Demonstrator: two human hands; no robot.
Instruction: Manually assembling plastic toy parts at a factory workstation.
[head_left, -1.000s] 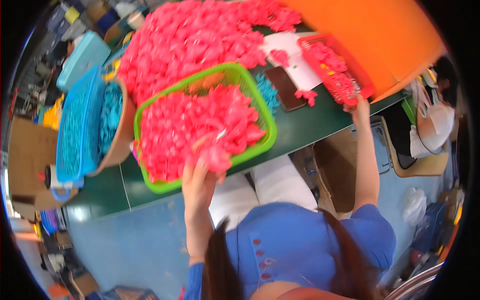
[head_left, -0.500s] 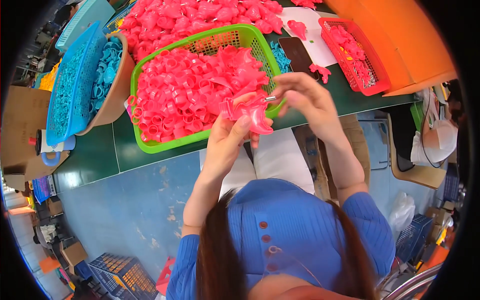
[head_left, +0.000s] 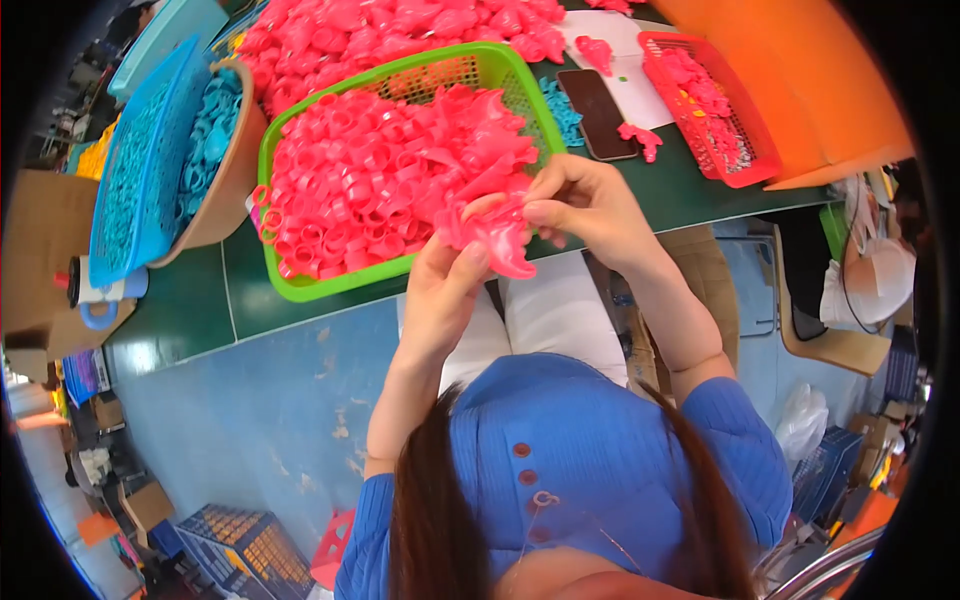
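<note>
Dark green table (head_left: 180, 310): widest item, running under and beyond both sets of fingers, its near edge just below them.

Loose heap of pink plastic parts (head_left: 400, 30): far beyond the fingers, at the table's back.

Green mesh basket (head_left: 300, 285): just left of and beyond the fingers, heaped with pink ring-shaped parts (head_left: 370, 190); its near right corner lies just behind the fingertips.

Blue perforated tray (head_left: 135, 165): well to the left of the fingers, tilted over a tan bowl (head_left: 225, 195) of turquoise parts (head_left: 205, 130).

Red mesh basket (head_left: 730, 125): beyond and to the right of the fingers, holding more pink parts.

White sheet (head_left: 620, 60): beyond the fingers, a pink part lying on it.

Dark phone (head_left: 597, 112): flat on the table, a short way beyond the right fingers.

Left hand (head_left: 445, 290): raised from below, thumb and fingers clenched on the lower left of the pink flared piece (head_left: 495, 235).

Right hand (head_left: 585, 205): curled from the right, fingertips pinching the same piece's upper edge.

Pink flared piece: held between the two sets of fingers, off the table, at the green basket's near corner.

Stray pink part (head_left: 640, 135): on the table, beyond the right fingers, beside the phone.
</note>
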